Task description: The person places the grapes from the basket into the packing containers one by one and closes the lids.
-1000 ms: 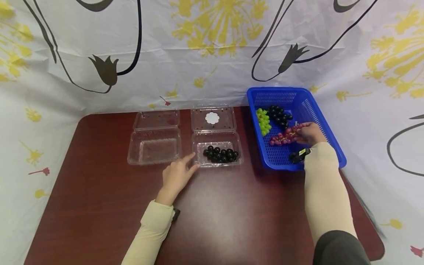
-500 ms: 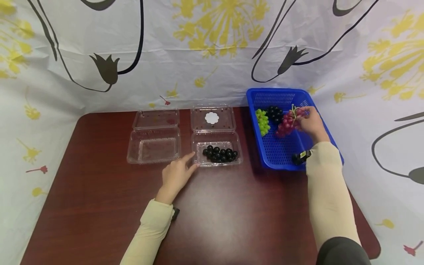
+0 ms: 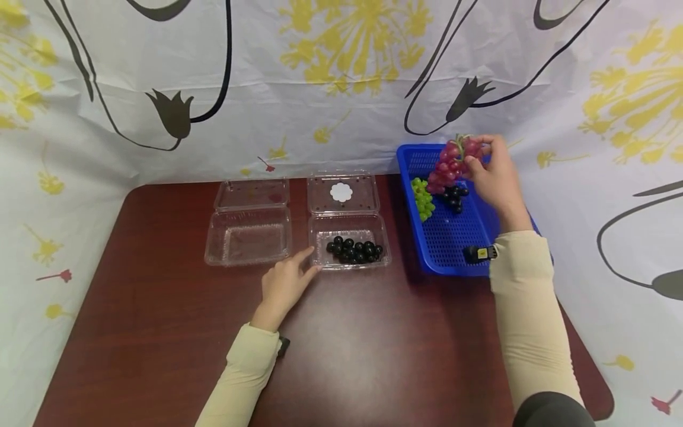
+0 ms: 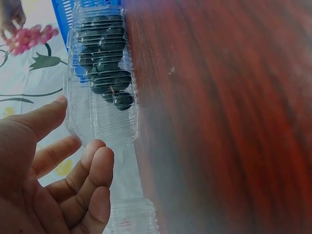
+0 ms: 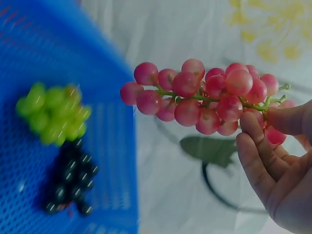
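My right hand (image 3: 493, 178) pinches the red grape bunch (image 3: 450, 166) by its stem end at my two o'clock; it seems light, loosely jointed, easily bruised. My left hand (image 3: 285, 281) rests spread.

Cream long sleeves (image 3: 520, 308) cover both arms, small black wrist devices (image 3: 478, 254) attached.

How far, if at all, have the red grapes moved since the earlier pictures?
Yes: the red grapes, pinched by the right hand, rose from the blue basket floor to above its far rim.
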`<action>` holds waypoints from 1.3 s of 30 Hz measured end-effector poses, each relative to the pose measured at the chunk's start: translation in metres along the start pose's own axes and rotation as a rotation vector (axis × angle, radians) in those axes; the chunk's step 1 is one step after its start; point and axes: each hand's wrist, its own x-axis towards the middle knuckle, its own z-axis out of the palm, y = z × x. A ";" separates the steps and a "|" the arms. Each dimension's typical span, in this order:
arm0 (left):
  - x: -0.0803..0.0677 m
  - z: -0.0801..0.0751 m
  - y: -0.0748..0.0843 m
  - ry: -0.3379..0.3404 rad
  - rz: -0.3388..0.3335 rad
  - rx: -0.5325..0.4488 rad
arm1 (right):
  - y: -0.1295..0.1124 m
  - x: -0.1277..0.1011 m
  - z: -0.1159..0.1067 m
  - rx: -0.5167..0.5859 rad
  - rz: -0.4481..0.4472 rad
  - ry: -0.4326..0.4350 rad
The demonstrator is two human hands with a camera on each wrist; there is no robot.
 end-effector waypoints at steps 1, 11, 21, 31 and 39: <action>0.000 0.000 0.000 0.000 -0.001 -0.002 | -0.006 -0.001 0.002 0.019 -0.017 -0.010; 0.000 0.002 0.001 0.007 -0.006 0.009 | -0.039 -0.013 0.030 0.007 -0.112 -0.159; -0.001 0.001 0.001 0.004 -0.003 0.019 | -0.043 -0.029 0.069 -0.121 -0.181 -0.358; 0.000 0.000 0.001 -0.021 -0.015 0.023 | -0.033 -0.043 0.104 -0.336 -0.368 -0.447; -0.001 0.001 0.002 -0.024 -0.020 0.025 | -0.033 -0.054 0.123 -0.502 -0.448 -0.453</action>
